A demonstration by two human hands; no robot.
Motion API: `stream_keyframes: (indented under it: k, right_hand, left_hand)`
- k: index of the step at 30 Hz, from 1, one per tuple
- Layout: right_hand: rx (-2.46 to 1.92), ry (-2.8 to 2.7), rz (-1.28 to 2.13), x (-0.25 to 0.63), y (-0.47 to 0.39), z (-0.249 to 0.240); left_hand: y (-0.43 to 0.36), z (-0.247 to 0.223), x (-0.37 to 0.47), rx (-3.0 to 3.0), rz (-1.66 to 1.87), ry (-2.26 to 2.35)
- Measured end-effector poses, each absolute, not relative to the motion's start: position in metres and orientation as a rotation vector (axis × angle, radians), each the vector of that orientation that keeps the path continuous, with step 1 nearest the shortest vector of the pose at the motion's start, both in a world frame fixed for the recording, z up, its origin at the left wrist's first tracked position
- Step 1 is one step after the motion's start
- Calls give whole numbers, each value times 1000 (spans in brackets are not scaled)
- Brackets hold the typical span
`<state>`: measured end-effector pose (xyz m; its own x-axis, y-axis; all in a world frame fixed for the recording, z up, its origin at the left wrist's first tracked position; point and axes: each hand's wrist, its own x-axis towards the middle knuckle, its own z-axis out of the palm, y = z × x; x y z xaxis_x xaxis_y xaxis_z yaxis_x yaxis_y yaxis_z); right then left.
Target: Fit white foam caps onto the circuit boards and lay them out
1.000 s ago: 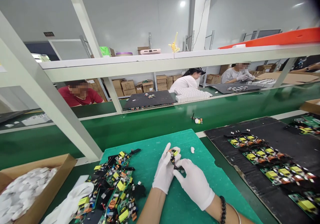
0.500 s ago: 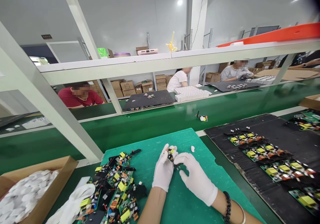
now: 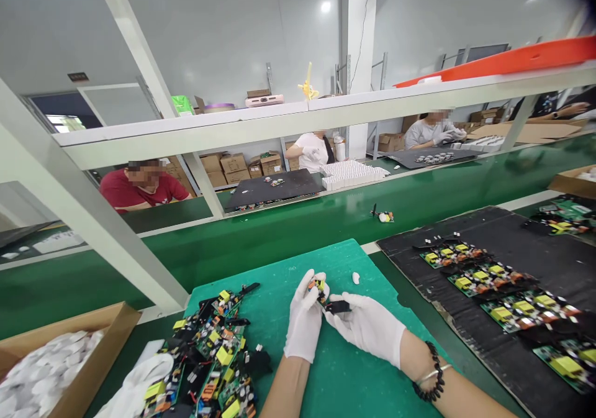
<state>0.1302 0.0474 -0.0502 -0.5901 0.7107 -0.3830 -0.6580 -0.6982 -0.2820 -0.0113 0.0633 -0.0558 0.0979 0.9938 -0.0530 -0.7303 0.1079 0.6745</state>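
My left hand (image 3: 303, 322), in a white glove, is closed on a small circuit board (image 3: 319, 286) with yellow and orange parts; the fingers cover some of it. My right hand (image 3: 367, 325), also gloved, pinches a flat black piece (image 3: 338, 307) that sticks out from the board's lower right side. Whether that piece is joined to the board I cannot tell. Both hands are over a green mat (image 3: 372, 377). A small white piece (image 3: 356, 278) lies on the mat beyond my right hand. To the left is a heap of similar circuit boards (image 3: 218, 349).
At lower left stands a cardboard box (image 3: 109, 353) of white pieces, with a white glove (image 3: 139, 387) beside it. Rows of boards lie on a black sheet (image 3: 419, 256) at right. One board (image 3: 384, 217) sits on the green belt (image 3: 279, 238). Co-workers sit beyond the shelf frame.
My right hand has turned and its fingers have closed on the black piece. The board on the belt has shifted right. A co-worker in white across the belt has turned and raised an arm.
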Motion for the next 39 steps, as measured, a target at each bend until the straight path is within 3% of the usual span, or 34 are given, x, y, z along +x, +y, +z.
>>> stream_keyframes:
  k: [6,15,17,22,27,33,39]
  right_hand:
    - [-585,-425,1996,120,41,-43]
    - [-654,-478,2130,125,41,-41]
    - [-786,-762,1893,123,40,-40]
    - [-1009,-1636,912,120,35,-39]
    - [-944,-1897,589,123,34,-43]
    - [-945,-1769,716,122,33,-38]
    - [-1003,-1268,1586,119,42,-43]
  left_hand:
    - [65,-60,-12,479,1392,544]
    - [67,-64,-13,483,1333,518]
    - [68,-65,-13,491,1327,508]
    - [68,-62,-11,437,1283,520]
    - [66,-55,-9,396,1244,516]
    - [66,-53,-13,378,1289,536]
    - [66,-57,-14,442,1317,491]
